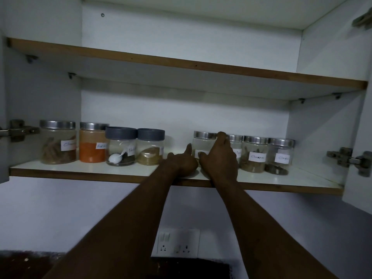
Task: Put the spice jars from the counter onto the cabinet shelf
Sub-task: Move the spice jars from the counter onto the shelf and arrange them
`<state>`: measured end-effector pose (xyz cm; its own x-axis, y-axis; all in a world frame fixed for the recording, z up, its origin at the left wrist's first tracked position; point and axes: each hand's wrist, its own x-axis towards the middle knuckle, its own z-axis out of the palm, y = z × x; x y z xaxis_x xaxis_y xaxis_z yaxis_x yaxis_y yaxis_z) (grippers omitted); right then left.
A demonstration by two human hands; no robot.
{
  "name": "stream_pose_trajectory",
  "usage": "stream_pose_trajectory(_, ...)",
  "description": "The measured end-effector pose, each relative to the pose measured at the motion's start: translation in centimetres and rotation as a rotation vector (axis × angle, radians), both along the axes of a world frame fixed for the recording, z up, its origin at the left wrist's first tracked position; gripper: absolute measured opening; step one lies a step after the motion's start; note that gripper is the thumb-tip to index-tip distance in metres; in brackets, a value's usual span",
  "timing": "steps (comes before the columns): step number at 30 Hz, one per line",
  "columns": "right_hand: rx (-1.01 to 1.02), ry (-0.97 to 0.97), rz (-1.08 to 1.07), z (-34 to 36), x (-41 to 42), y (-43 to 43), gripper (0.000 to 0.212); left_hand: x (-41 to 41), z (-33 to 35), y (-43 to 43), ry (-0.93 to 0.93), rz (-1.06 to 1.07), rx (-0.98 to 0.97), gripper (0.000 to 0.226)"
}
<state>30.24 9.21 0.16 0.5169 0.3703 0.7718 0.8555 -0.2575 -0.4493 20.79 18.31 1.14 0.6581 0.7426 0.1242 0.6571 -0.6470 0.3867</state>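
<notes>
Several labelled spice jars stand in a row on the lower cabinet shelf (84, 170). On the left are a cinnamon jar (58, 142), a red chilli jar (92, 143), a grey-lidded jar with a white spoon (120, 148) and a grey-lidded jar of brown powder (150, 149). My right hand (220, 158) grips a steel-lidded clear jar (202, 143) that stands on the shelf, with fingers at its lid. To its right are a partly hidden jar (236, 144), a second cinnamon jar (254, 155) and a cloves jar (280, 157). My left hand (182, 164) rests curled on the shelf in the gap, thumb raised, holding nothing.
An upper shelf (181, 63) spans the cabinet above. Door hinges stick out at the left (18, 130) and right (349, 160) sides. Below the cabinet, a wall socket plate (178, 243) sits above a dark counter (191, 267).
</notes>
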Motion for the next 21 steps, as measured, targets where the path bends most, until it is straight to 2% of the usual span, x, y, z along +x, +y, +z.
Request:
stream_pose_trajectory(2,0.016,-0.008,0.003,0.0,-0.2,-0.1,0.069,-1.2,-0.3,-1.0,-0.353,0.032,0.002,0.082)
stream_pose_trajectory(4,0.024,-0.081,0.047,-0.1,-0.5,-0.1,0.063,-2.9,-1.5,-2.2,-0.793,0.140,0.227,0.043)
stream_pose_trajectory(5,0.005,-0.128,0.092,-0.1,-0.7,0.0,0.059,-4.0,-2.1,-2.7,-0.936,0.214,0.360,0.028)
stream_pose_trajectory(6,-0.035,-0.157,0.145,-0.1,-1.0,0.3,0.055,-5.1,-2.8,-2.9,-0.983,0.299,0.487,0.024)
stream_pose_trajectory(8,-0.150,-0.138,0.275,0.0,-1.9,1.1,0.051,-6.9,-3.6,-2.9,-0.872,0.458,0.610,0.038)
stream_pose_trajectory(9,-0.204,-0.109,0.342,0.0,-2.6,1.7,0.054,-7.7,-3.6,-2.6,-0.826,0.499,0.569,0.048)
stream_pose_trajectory(11,-0.295,-0.041,0.457,0.0,-4.0,3.1,0.071,-8.7,-2.7,-1.8,-0.827,0.509,0.370,0.060)
stream_pose_trajectory(13,-0.367,0.051,0.542,0.2,-5.3,4.5,0.088,-9.1,-2.0,-1.2,-0.827,0.452,0.256,0.056)
stream_pose_trajectory(15,-0.410,0.130,0.598,0.3,-6.0,5.7,0.089,-9.0,-1.8,-0.9,-0.756,0.402,0.251,0.053)
stream_pose_trajectory(17,-0.393,0.163,0.614,0.4,-6.1,6.1,0.084,-8.9,-1.9,-0.4,-0.674,0.387,0.236,0.053)
stream_pose_trajectory(21,-0.209,0.170,0.512,0.0,-6.0,5.6,0.076,-8.4,-1.3,1.4,-0.502,0.346,0.113,0.058)
